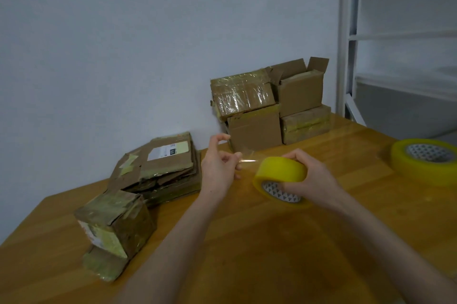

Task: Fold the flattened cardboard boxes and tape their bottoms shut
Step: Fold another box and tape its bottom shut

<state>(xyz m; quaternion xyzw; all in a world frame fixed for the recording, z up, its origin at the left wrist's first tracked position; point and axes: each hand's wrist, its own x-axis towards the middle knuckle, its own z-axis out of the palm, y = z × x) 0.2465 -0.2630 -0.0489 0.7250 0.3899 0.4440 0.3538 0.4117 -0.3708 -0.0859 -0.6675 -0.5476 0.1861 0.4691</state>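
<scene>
Just above the middle of the wooden bench (247, 254), the two hands work a yellow tape roll (282, 170). The right hand (311, 175) curls over the roll's top and far side, tilting it so the patterned white core faces near. The left hand (217, 170) pinches the free end of a clear tape strip (248, 156) between thumb and fingertips, and the strip is drawn out taut from the roll toward the left. The flattened cardboard boxes (168, 165) lie in a ragged pile at the far left of the bench against the wall, brown, creased and patched with old yellowish tape, the top one bearing a white label. A worn taped box (116, 224) stands nearer on the left, touching the pile's near corner and hiding part of it. Four made-up boxes (269, 103) are stacked at the far side by the wall, one at top right with its flaps up; the strip crosses in front of the lowest left one. A second tape roll (425, 160) lies flat at the right edge, well apart from the hands. A white shelf frame (346, 44) rises behind the bench on the right.
</scene>
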